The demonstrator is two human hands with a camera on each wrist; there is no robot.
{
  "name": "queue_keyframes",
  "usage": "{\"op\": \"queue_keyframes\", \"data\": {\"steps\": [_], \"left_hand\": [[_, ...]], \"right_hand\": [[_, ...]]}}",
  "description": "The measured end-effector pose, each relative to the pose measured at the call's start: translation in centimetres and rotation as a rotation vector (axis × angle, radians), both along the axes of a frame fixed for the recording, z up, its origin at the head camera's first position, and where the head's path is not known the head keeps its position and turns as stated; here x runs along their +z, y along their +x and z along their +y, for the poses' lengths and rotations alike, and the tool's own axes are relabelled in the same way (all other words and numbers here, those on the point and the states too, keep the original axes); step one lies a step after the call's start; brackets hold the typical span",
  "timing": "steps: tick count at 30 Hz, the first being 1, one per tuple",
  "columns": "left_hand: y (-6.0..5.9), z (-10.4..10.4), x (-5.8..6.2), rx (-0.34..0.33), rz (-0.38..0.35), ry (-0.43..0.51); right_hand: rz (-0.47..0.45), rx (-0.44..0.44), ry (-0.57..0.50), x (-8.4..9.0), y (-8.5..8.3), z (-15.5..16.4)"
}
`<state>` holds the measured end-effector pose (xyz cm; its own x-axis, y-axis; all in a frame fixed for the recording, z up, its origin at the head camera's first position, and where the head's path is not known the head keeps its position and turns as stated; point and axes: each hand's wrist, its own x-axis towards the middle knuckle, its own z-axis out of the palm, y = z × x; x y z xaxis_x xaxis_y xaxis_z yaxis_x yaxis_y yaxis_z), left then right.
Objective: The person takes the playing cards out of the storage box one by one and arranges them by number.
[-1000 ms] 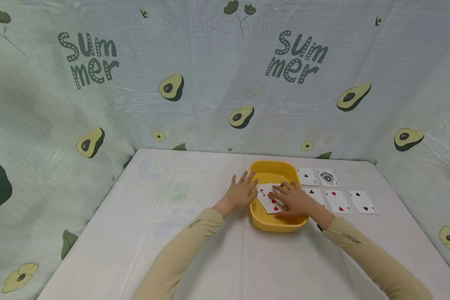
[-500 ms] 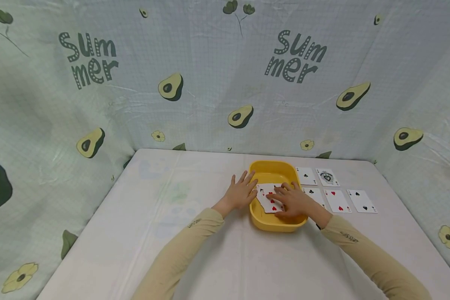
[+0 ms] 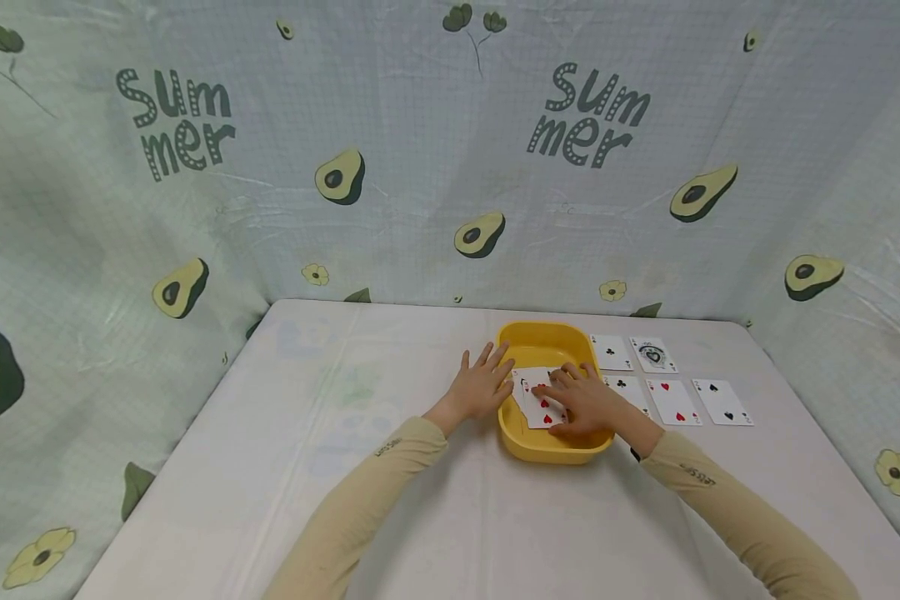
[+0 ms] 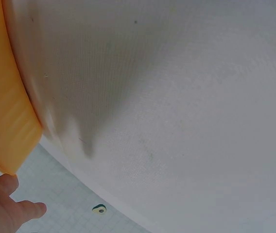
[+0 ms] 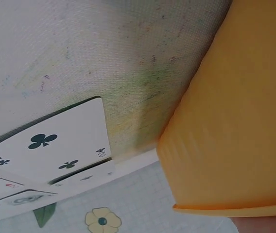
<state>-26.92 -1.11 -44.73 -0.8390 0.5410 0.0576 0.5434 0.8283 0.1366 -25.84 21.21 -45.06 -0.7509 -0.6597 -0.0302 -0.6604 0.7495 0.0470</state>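
A yellow plastic tub (image 3: 547,456) stands right of the table's middle, with loose playing cards (image 3: 532,415) inside; a hearts card lies face up on top. My left hand (image 3: 474,392), fingers spread, rests at the tub's left rim. In the left wrist view its fingertips touch the corner of the tub (image 4: 7,107). Reaching over the right side, my right hand (image 3: 581,402) lays its spread, slightly bent fingers on the hearts card. The right wrist view shows the tub's outer wall (image 5: 235,116) and hides most of that hand.
Right of the tub, face-up cards lie in two rows: a two of clubs (image 5: 75,133), a two of hearts (image 3: 673,402) and a two of spades (image 3: 722,403) nearer, a club card (image 3: 612,354) and an ornate card (image 3: 652,356) behind. A printed cloth (image 3: 405,125) hangs behind the table.
The top cards in the tub have shifted slightly under my right fingers, which have moved a little to the left. My left hand stays at the rim.
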Motion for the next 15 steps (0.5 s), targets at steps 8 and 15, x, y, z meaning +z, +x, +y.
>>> {"op": "queue_keyframes", "data": {"steps": [8,15], "left_hand": [[0.04,-0.12,0.07,0.002,-0.014,0.009],[0.05,-0.17,0.13,-0.005,-0.007,0.006]], "right_hand": [[0.023,-0.037,0.009,0.14,-0.11,-0.27],[0.023,-0.061,-0.03,0.41,0.0,-0.08]]}}
